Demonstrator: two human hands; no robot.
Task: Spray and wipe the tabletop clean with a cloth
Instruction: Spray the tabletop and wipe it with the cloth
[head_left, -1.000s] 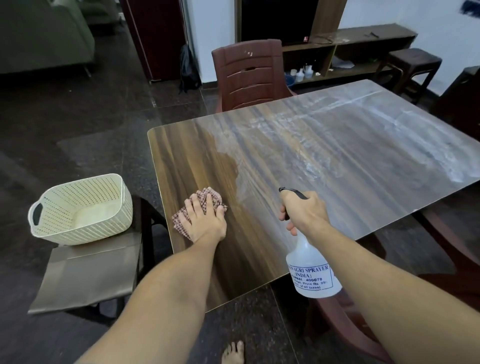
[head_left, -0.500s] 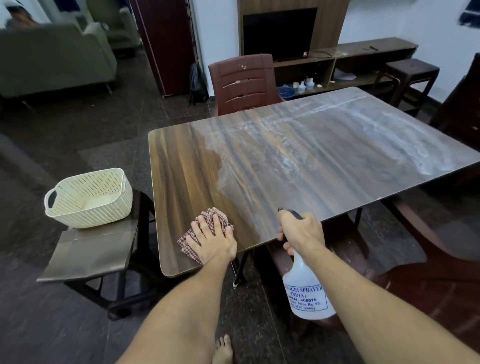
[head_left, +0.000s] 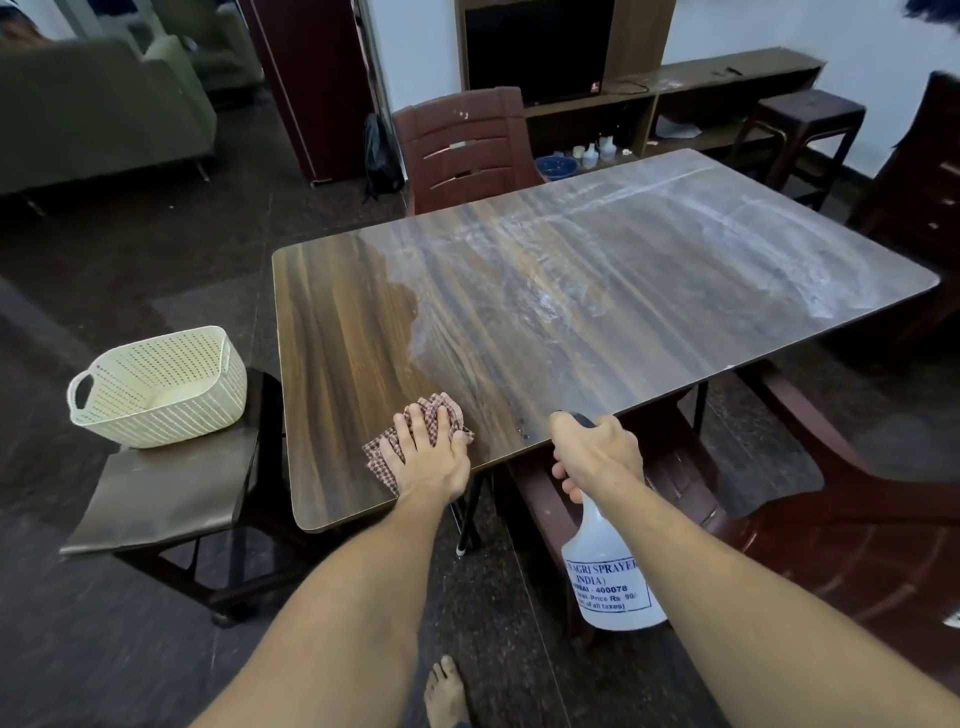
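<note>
Dark stone flooring is surrounding a long brown wood-grain worktop (head_left: 571, 291), whose far and right stretches are showing a whitish film while its left strip is looking dark and wiped. The left hand (head_left: 426, 460) is pressing flat, fingers spread, on a red-and-white checked cloth (head_left: 444, 408) lying near the worktop's near-left corner. The right hand (head_left: 597, 457) is curling tightly round the black trigger head of a translucent white plastic spray bottle (head_left: 608, 566), which is hanging just off the worktop's near edge. A cream perforated plastic basket (head_left: 156, 389) is sitting on a stool left of the worktop.

Wiping is probably the step in hand. Doing it well is likely meaning keeping the palm flat and working overlapping strokes from the wiped strip into the film, with the nozzle aiming over the worktop's hazy part.

Against 1 second ago, the cloth is lying nearer the worktop's near edge and further from its left edge, and the bottle is hanging lower beside that near edge.
</note>
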